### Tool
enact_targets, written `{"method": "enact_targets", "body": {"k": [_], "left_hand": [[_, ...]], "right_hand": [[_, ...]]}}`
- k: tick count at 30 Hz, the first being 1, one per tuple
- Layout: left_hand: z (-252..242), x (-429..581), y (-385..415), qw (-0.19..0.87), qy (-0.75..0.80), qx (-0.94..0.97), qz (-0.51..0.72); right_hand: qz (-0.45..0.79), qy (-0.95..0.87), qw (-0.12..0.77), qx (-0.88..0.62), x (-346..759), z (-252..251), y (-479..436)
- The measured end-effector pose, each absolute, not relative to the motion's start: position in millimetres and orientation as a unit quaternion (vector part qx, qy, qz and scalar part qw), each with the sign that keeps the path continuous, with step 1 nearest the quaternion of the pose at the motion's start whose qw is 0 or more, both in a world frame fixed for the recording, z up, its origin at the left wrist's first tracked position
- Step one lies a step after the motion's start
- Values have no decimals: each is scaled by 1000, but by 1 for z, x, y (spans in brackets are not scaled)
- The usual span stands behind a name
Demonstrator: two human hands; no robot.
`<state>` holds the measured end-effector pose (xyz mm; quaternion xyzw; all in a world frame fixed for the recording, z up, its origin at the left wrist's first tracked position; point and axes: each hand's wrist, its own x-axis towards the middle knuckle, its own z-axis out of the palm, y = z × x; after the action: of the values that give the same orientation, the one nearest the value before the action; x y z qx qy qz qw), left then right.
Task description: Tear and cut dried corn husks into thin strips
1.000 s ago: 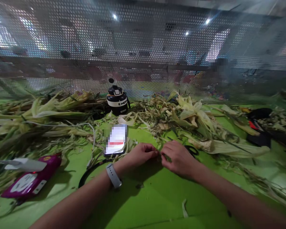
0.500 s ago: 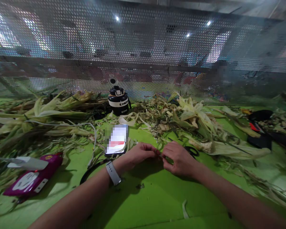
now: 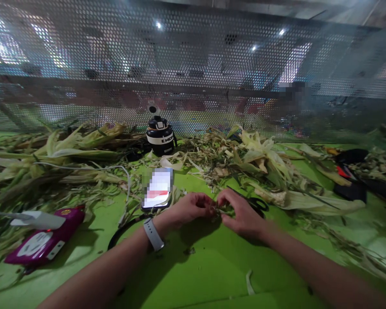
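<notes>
My left hand [image 3: 196,206], with a pale watch strap [image 3: 153,234] on its wrist, is closed in a pinch above the green table [image 3: 212,266]. Between its fingertips is a small pale-green strip [image 3: 223,211], perhaps corn husk; its exact kind is too small to tell. My right hand [image 3: 241,212] meets it from the right, thumb and forefinger curled around the strip's other end. Black-handled scissors [image 3: 260,206] lie just behind my right hand, partly hidden by it. A lit phone [image 3: 157,189] rests behind my left wrist.
Corn husks [image 3: 263,154] are heaped at the back right, with another husk pile [image 3: 73,146] at left. A black bottle [image 3: 161,139] stands between them before a perforated metal screen [image 3: 193,64]. At left lies a purple device [image 3: 48,240] with a white cable.
My right hand has turned a little and its thumb and forefinger have spread, so the pale-green strip shows more between the hands. My left hand has barely moved.
</notes>
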<state>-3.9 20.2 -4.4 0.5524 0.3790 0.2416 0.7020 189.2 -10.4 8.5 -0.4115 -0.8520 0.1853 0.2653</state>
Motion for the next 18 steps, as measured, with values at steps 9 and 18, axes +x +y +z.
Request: {"method": "enact_targets", "body": {"k": [9, 18], "left_hand": [[-3, -6, 20, 566, 386, 682, 256], [3, -8, 8, 140, 370, 896, 204]], "right_hand": [[362, -767, 294, -441, 185, -2, -1], [365, -758, 306, -445, 186, -7, 6]]}}
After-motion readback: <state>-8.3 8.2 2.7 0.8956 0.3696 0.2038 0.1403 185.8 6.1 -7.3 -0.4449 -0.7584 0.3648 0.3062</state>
